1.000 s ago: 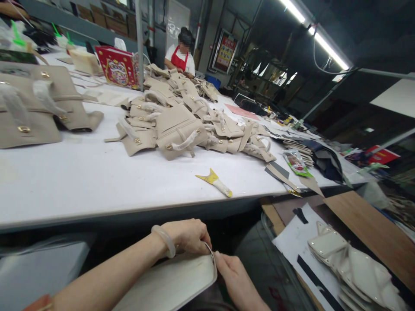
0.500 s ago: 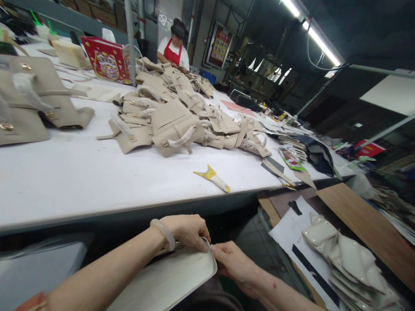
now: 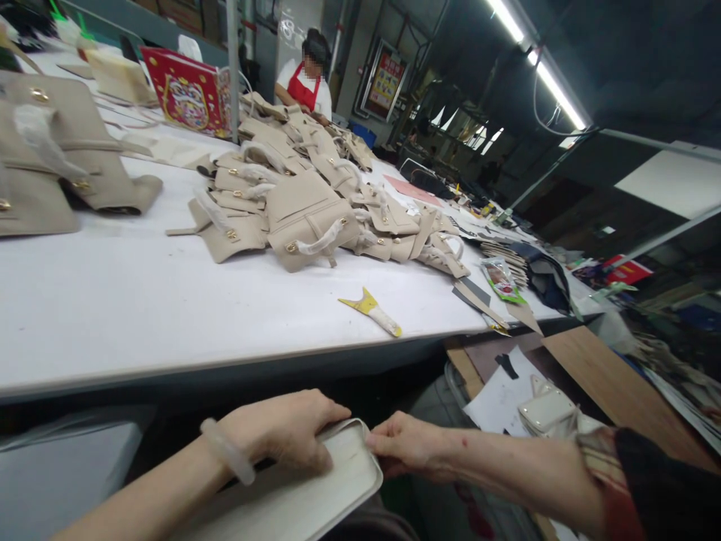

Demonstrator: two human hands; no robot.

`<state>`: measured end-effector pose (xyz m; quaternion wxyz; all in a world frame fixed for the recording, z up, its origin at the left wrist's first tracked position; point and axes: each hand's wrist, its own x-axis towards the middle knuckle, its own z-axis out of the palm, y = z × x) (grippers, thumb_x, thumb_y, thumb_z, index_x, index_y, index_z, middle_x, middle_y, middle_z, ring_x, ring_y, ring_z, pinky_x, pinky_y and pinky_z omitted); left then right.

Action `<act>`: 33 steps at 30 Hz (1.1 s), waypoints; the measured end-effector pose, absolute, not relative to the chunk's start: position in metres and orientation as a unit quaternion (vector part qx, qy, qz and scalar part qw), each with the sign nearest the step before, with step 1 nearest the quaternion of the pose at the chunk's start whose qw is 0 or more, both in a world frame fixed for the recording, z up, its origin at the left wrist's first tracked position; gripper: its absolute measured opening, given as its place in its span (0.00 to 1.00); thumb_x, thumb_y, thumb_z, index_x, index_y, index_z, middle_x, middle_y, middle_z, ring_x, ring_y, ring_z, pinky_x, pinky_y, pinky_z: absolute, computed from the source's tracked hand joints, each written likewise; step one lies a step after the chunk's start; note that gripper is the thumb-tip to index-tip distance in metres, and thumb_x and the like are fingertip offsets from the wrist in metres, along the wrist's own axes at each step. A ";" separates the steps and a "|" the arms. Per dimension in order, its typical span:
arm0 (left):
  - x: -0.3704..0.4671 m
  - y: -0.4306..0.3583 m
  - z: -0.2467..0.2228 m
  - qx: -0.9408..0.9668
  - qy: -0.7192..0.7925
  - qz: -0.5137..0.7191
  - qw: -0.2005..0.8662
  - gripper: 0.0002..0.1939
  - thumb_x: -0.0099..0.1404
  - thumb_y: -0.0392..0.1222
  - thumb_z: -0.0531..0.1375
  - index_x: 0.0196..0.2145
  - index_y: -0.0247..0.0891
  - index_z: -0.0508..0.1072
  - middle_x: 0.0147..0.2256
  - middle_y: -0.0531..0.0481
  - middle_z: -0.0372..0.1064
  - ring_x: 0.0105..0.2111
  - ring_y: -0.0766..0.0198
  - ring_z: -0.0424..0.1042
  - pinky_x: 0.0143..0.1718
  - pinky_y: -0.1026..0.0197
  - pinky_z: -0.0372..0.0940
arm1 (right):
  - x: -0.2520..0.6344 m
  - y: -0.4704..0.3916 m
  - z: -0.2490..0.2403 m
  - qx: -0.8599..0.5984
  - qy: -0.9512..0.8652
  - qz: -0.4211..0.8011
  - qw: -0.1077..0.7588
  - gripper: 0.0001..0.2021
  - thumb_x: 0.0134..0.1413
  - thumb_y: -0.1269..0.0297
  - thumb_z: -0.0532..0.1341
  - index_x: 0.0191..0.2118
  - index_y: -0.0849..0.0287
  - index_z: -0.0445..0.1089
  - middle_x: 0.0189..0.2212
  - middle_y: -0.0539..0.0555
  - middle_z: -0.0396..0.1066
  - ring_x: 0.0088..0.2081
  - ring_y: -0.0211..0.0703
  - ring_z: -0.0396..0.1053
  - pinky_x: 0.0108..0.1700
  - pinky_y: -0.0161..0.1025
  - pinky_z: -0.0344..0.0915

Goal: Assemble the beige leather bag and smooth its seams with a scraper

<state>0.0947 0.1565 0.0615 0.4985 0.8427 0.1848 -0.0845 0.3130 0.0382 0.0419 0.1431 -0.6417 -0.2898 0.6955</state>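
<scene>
A cream leather bag piece (image 3: 315, 492) with a rounded, raised edge lies at the bottom of the head view, over my lap. My left hand (image 3: 287, 432), below a pale bangle (image 3: 228, 451), grips its upper edge, thumb on the flat face and fingers behind. At the rounded corner, my right hand (image 3: 402, 445) pinches the rim between thumb and fingers. The fingers under the piece are hidden.
A white table (image 3: 169, 323) runs across in front, bearing a heap of beige bag parts (image 3: 307, 214) and a yellow-and-white forked tool (image 3: 372, 309). Cream pieces (image 3: 549, 409) lie on a board at right. A person in a red apron (image 3: 304, 89) is across the table.
My left hand has slid back leftward from the corner, its thumb now on the face of the piece. My right hand stays at the corner while its forearm has swung up.
</scene>
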 end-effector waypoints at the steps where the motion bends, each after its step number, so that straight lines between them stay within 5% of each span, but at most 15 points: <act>1: 0.085 0.154 0.062 0.845 0.204 -0.071 0.490 0.27 0.50 0.41 0.62 0.50 0.45 0.77 0.44 0.49 0.78 0.42 0.51 0.77 0.43 0.58 0.70 | 0.314 0.042 0.043 -0.643 -0.296 0.696 0.125 0.34 0.25 0.32 0.71 0.26 0.63 0.71 0.25 0.50 0.68 0.30 0.37 0.66 0.40 0.39 0.65; 5: 0.039 0.140 0.059 0.825 0.320 -0.056 0.463 0.39 0.51 0.42 0.62 0.63 0.45 0.65 0.60 0.46 0.66 0.57 0.49 0.68 0.61 0.51 0.60 | 0.316 0.051 0.042 -0.657 -0.335 0.671 0.074 0.27 0.36 0.39 0.71 0.23 0.62 0.68 0.22 0.47 0.63 0.26 0.33 0.60 0.34 0.35 0.60; 9: 0.001 0.126 0.053 0.788 0.390 -0.057 0.473 0.36 0.57 0.47 0.61 0.64 0.50 0.63 0.60 0.52 0.66 0.59 0.49 0.66 0.61 0.53 0.60 | 0.315 0.050 0.039 -0.672 -0.371 0.639 0.051 0.17 0.52 0.54 0.65 0.23 0.62 0.67 0.20 0.46 0.60 0.24 0.33 0.55 0.28 0.34 0.54; 14: -0.023 0.111 0.049 0.769 0.468 -0.067 0.429 0.38 0.60 0.56 0.56 0.66 0.40 0.60 0.64 0.50 0.59 0.63 0.50 0.60 0.65 0.54 0.55 | 0.312 0.042 0.031 -0.676 -0.420 0.600 0.086 0.14 0.55 0.58 0.62 0.24 0.62 0.68 0.19 0.45 0.56 0.24 0.33 0.51 0.26 0.33 0.49; 20: -0.011 0.089 0.057 0.766 0.513 0.003 0.388 0.32 0.61 0.52 0.57 0.62 0.41 0.66 0.61 0.47 0.64 0.60 0.51 0.64 0.62 0.52 0.58 | 0.318 0.034 0.033 -0.595 -0.494 0.613 0.164 0.21 0.59 0.50 0.59 0.48 0.62 0.75 0.41 0.55 0.75 0.42 0.45 0.69 0.45 0.39 0.64; 24: 0.012 0.084 0.067 0.773 0.500 0.050 0.387 0.25 0.60 0.44 0.59 0.55 0.41 0.72 0.54 0.48 0.72 0.54 0.55 0.70 0.56 0.55 0.63 | 0.313 0.044 0.046 -0.590 -0.688 0.381 0.181 0.25 0.58 0.58 0.63 0.59 0.60 0.68 0.56 0.61 0.69 0.56 0.52 0.65 0.60 0.46 0.60; 29: 0.042 0.085 0.069 0.789 0.476 0.086 0.379 0.21 0.57 0.39 0.60 0.50 0.42 0.74 0.48 0.50 0.74 0.47 0.58 0.72 0.50 0.57 0.64 | 0.286 0.063 0.060 -0.389 -0.918 0.077 0.003 0.11 0.66 0.70 0.54 0.47 0.65 0.71 0.40 0.60 0.73 0.40 0.50 0.68 0.40 0.45 0.67; 33: 0.057 0.084 0.061 0.796 0.479 0.081 0.361 0.22 0.55 0.37 0.60 0.49 0.43 0.74 0.47 0.50 0.73 0.49 0.57 0.71 0.51 0.56 0.63 | 0.273 0.071 0.058 -0.323 -0.943 0.035 -0.068 0.11 0.62 0.77 0.51 0.42 0.68 0.70 0.36 0.61 0.71 0.35 0.50 0.67 0.29 0.42 0.62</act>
